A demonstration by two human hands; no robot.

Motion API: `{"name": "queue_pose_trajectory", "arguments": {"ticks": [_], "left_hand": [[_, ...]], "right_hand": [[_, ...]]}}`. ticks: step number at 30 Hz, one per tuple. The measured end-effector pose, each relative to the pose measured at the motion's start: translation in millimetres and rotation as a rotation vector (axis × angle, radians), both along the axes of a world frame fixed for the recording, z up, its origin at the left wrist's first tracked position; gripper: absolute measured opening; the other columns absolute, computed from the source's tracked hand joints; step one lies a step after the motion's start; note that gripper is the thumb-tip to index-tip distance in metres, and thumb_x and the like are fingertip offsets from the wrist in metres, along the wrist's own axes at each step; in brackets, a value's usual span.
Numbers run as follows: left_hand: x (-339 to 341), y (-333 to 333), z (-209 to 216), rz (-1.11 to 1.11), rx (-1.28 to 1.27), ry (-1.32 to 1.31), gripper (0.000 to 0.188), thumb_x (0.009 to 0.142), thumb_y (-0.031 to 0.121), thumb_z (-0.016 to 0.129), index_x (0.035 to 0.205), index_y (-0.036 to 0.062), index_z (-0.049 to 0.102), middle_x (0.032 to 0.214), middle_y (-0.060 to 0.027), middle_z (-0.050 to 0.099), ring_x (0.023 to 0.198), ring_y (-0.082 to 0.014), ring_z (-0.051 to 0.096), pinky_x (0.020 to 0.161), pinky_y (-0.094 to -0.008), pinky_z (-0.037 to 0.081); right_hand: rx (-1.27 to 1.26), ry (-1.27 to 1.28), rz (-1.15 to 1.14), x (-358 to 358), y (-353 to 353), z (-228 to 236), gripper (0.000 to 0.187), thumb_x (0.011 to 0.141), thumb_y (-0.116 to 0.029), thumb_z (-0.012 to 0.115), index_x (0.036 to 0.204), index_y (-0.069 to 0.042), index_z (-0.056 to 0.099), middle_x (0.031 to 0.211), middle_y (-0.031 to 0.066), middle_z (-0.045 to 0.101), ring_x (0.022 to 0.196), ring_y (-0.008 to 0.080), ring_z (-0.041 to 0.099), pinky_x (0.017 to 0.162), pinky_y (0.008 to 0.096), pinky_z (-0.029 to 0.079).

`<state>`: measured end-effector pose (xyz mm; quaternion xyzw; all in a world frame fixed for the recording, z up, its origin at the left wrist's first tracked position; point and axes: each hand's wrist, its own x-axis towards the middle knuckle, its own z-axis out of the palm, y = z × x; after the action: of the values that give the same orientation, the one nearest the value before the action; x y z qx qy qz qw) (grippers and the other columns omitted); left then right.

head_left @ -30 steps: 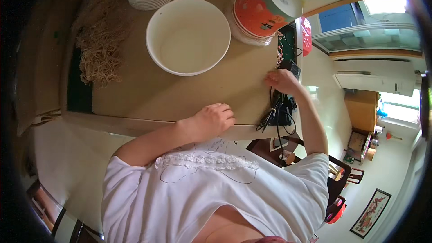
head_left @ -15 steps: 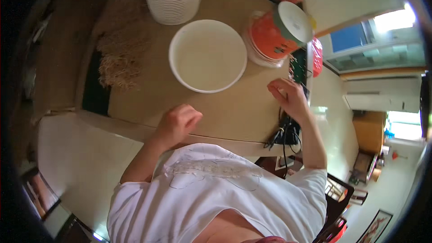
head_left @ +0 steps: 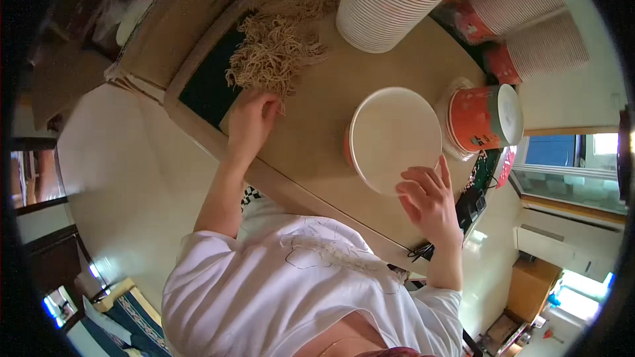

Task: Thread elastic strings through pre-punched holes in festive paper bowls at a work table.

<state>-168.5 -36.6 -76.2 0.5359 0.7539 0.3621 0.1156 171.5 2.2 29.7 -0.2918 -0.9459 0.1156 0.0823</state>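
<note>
A white-lined paper bucket [head_left: 395, 135] stands mouth up on the brown tabletop, some of its orange outer wall showing on the left. At its near right rim is my right hand [head_left: 433, 201], one finger along the outside and the others curved over the rim, closed on it. Farther left lies a tangled heap of thin beige strings [head_left: 278, 53]. My left hand [head_left: 251, 122] is at the near end of this heap, thumb and fingers pinched together on a strand that pokes out beside them. Part of that grip is hidden.
Beyond the bucket rises a tall stack of nested paper buckets [head_left: 390, 6]. More stacks [head_left: 539, 46] stand at the far right. An upside-down orange bucket [head_left: 477, 118] sits just right of the white-lined one. Black cables [head_left: 421, 250] lie by the table's right edge; a cardboard box [head_left: 178, 33] is at the left.
My left hand has reached forward to the string heap. My right hand has come from beside the bucket onto its rim. The view has turned, shifting the table rightward.
</note>
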Motion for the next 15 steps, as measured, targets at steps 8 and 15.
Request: {"name": "queue_pose_trajectory", "arguments": {"ticks": [8, 15], "left_hand": [[1, 23, -22, 0.102, 0.032, 0.184, 0.007, 0.083, 0.007, 0.063, 0.09, 0.0046, 0.063, 0.085, -0.0124, 0.063, 0.075, -0.0271, 0.063, 0.063, -0.033, 0.051], [-17, 49, 80, 0.095, 0.616, -0.273, 0.009, 0.093, 0.011, 0.057, 0.089, 0.0037, 0.061, 0.091, -0.0031, 0.067, 0.077, -0.0085, 0.06, 0.068, -0.0255, 0.048]], "right_hand": [[0.005, 0.234, -0.148, -4, -10, 34, 0.04, 0.066, -0.014, 0.078, 0.103, -0.009, 0.065, 0.109, 0.0089, 0.064, 0.106, 0.0291, 0.06, 0.102, 0.0546, 0.035], [0.111, 0.319, -0.142, -11, -4, 51, 0.025, 0.066, -0.007, 0.075, 0.09, -0.005, 0.068, 0.095, 0.0086, 0.067, 0.095, 0.0286, 0.063, 0.096, 0.049, 0.042]]}}
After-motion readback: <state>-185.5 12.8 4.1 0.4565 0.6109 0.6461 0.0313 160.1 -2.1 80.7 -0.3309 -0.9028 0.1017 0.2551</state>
